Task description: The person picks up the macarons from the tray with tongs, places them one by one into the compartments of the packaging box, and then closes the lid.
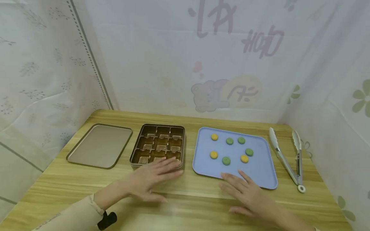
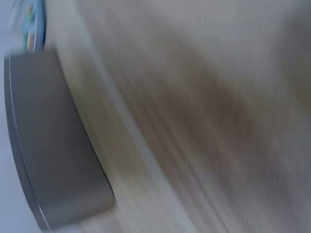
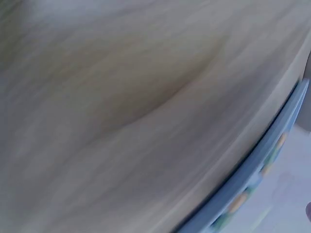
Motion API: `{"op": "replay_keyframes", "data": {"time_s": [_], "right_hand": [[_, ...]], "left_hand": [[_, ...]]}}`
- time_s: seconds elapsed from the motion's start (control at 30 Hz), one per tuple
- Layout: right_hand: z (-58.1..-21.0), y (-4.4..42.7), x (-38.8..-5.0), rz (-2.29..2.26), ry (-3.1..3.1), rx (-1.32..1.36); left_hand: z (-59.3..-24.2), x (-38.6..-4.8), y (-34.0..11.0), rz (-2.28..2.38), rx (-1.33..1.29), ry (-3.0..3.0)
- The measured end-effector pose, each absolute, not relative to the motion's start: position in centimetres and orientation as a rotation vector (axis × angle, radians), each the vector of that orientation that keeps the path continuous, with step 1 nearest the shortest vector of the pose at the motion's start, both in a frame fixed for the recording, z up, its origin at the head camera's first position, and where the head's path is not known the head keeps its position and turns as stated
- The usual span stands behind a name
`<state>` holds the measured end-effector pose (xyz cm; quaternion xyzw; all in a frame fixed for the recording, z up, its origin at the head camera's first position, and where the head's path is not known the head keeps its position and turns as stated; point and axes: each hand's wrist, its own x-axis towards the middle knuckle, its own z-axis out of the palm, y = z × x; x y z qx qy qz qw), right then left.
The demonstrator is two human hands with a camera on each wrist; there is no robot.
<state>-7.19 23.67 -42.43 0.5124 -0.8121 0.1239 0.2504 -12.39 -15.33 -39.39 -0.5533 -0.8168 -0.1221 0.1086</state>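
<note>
Brown panel (image 1: 99, 146) leftmost. Divided box (image 1: 166, 140) beside it; left hand (image 1: 153, 177) at near edge, fingers spread, nothing held. Blue tray (image 1: 231, 150) with yellow discs (image 1: 214, 155), green discs (image 1: 226, 161); right hand (image 1: 247, 196) at near rim, fingers outstretched, nothing held. Tongs (image 1: 287, 166) rightmost. Likely pre-grasp step; next move probably calls for grip.

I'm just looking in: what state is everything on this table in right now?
Brown box: open, showing its compartments
Brown lid or tray: lying flat beside the box
Blue tray: flat, bearing seven discs
Yellow discs: three, spaced apart
Green discs: four, spaced apart
Tongs: spread open
Left hand: fingers spread
Right hand: fingers extended
</note>
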Motion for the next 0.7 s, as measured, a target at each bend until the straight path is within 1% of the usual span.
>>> {"op": "replay_keyframes", "data": {"time_s": [0.2, 0.3, 0.37, 0.47, 0.63, 0.7], "right_hand": [[-42.6, 28.4, -9.1, 0.487, -2.210, 0.996], [-42.5, 30.9, -10.3, 0.549, -2.245, 0.791], [-42.5, 32.7, -11.0, 0.594, -2.283, 0.636], [-42.6, 35.4, -11.8, 0.654, -2.388, 0.377], [-42.4, 38.7, -12.1, 0.631, -2.609, -0.065], [-42.4, 39.6, -12.1, 0.591, -2.692, -0.185]], "left_hand": [[-39.8, -16.6, -19.9, -1.156, -0.883, -2.597], [-40.2, -17.9, -21.7, -1.358, -0.587, -2.657], [-40.5, -18.4, -22.4, -1.463, -0.443, -2.676], [-40.8, -18.8, -22.9, -1.529, -0.316, -2.690], [-41.6, -19.7, -22.3, -1.557, -0.267, -2.668], [-42.0, -20.1, -21.9, -1.550, -0.261, -2.670]]}}
